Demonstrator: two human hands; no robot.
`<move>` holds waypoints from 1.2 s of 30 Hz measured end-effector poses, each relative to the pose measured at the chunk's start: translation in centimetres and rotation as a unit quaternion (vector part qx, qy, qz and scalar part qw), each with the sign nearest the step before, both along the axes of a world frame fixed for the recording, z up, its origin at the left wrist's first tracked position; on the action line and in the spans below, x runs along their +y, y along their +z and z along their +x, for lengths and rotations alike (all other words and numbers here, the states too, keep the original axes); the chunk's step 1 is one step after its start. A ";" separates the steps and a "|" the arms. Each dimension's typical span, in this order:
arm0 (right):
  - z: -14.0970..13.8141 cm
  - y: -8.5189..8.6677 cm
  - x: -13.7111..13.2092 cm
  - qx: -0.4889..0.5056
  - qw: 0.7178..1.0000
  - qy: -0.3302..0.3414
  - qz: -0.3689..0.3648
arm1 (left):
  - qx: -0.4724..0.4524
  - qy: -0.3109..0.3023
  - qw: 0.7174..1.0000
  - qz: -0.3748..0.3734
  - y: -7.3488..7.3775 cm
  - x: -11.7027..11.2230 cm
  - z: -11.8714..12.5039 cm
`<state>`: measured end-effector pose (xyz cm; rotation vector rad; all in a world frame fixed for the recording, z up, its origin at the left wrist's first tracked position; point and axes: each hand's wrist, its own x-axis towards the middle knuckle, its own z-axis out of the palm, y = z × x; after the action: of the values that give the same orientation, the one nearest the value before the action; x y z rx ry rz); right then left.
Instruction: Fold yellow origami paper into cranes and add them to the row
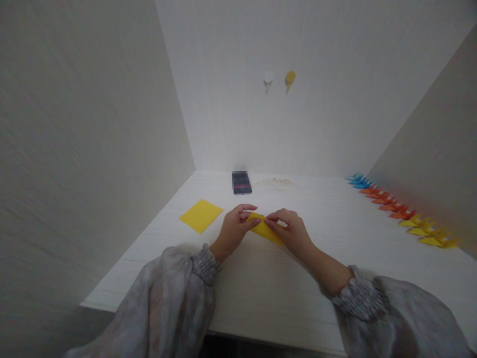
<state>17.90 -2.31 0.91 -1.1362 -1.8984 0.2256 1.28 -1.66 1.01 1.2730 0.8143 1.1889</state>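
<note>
Both hands hold a folded piece of yellow paper (269, 233) just above the white table. My left hand (235, 226) pinches its left end with the thumb on top, and a ring shows on one finger. On the right part of the paper, my right hand (292, 229) has its thumb and fingertips pressed together near the upper edge. Parts of the paper are covered by the fingers. A square of yellow paper (201, 216) lies flat to the left of my left hand.
A smartphone (242, 183) sits at the back of the table (316, 199). Along the right wall runs a row of folded paper cranes, blue (359, 181), orange-red (389, 203) and yellow (428, 232). A white hook (268, 78) and a yellow hook (290, 78) are on the back wall.
</note>
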 end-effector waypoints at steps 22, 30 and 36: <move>-0.1 0.1 -0.3 0.095 0.992 0.017 -0.081 | -0.001 -0.003 1.000 -0.015 0.4 -0.1 0.1; -0.2 0.0 -0.2 0.121 0.987 0.018 -0.102 | 0.002 -0.003 1.000 -0.007 0.3 -0.1 -0.1; -0.3 0.0 -0.4 0.136 0.983 0.011 -0.126 | -0.010 -0.002 1.000 -0.020 0.5 -0.2 0.0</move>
<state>17.58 -2.67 0.93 -1.1830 -1.6715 0.6182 1.27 -1.84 1.51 1.2278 0.8165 1.1761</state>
